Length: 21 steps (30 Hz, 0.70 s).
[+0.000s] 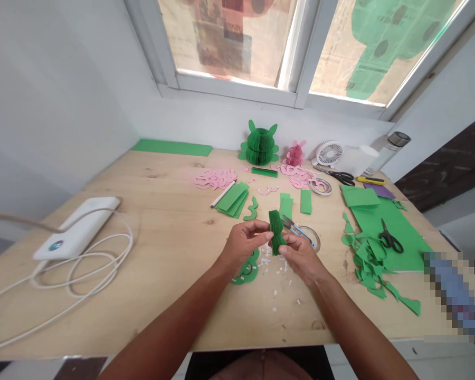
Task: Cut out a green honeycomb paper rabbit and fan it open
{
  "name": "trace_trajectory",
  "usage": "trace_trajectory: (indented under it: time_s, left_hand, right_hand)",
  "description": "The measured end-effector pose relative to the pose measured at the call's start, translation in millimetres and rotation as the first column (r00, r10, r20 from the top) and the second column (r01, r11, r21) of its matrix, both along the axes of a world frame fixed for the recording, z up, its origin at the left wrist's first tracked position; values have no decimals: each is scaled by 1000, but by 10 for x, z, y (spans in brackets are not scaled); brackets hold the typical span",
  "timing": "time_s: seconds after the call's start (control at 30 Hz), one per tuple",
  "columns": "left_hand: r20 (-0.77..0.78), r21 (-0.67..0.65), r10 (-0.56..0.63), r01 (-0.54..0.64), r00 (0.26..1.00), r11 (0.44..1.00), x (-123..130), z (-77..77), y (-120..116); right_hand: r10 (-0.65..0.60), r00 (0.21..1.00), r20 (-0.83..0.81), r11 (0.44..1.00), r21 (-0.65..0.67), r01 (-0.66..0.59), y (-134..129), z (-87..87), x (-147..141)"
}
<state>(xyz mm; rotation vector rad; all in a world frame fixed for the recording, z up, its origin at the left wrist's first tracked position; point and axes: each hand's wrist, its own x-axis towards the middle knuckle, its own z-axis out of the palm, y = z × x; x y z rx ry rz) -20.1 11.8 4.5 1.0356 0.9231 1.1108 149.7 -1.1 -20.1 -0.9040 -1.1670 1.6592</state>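
Observation:
A small stack of scalloped green paper point(276, 229) is held upright above the table between both hands. My left hand point(243, 241) pinches its left edge with thumb and fingers. My right hand point(303, 256) closes on its lower right side. Scissors with light blue handles point(301, 232) lie just beyond my right hand, beside a roll of tape point(317, 244). Under my left hand are curved green cutouts point(247, 272) with white pieces on them, partly hidden by the hand. Tiny white scraps point(275, 293) are scattered on the table between my arms.
Green paper strips point(234, 199), pink cutouts point(216, 178) and another tape roll point(320, 186) lie farther back. Behind them stand a green paper figure point(260, 148), a pink one point(295, 154) and a fan point(329, 153). Black scissors point(390, 240) rest at right; a white power strip point(77, 227) at left.

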Motion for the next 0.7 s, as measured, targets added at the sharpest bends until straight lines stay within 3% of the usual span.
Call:
trace_trajectory:
  time_s: [0.7]
  left_hand:
    - [218, -72, 7, 9, 976, 997, -2, -6, 44]
  right_hand:
    - [-18, 946, -323, 997, -83, -9, 11, 128, -19]
